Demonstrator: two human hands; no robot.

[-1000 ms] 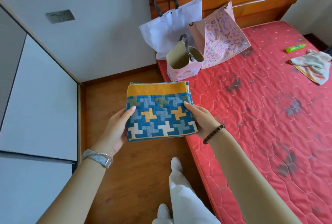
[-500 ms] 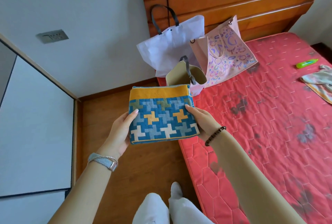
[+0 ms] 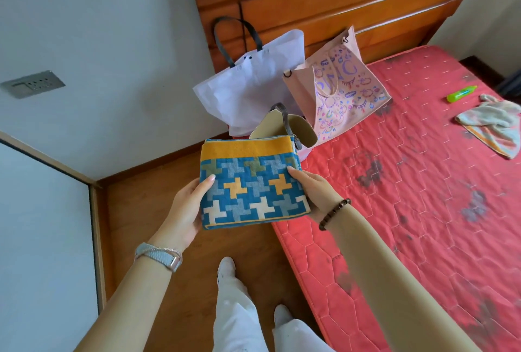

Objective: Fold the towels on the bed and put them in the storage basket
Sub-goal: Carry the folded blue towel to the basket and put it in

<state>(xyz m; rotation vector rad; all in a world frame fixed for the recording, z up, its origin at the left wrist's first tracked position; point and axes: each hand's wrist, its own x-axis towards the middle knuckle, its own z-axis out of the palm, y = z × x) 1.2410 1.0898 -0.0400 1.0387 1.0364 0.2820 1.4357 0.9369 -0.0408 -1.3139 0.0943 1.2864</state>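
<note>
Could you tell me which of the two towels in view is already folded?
The blue and yellow patterned towel, held flat between the left hand and right hand, is folded into a neat rectangle. The pale towel lies crumpled on the red mattress.

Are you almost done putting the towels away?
About halfway. Done: the blue patterned towel is folded into a neat rectangle. In hand: the left hand and right hand hold it by its sides, just in front of the small open basket at the bed's corner, not in it yet. Left: the crumpled pale towel on the red mattress is unfolded.
</note>
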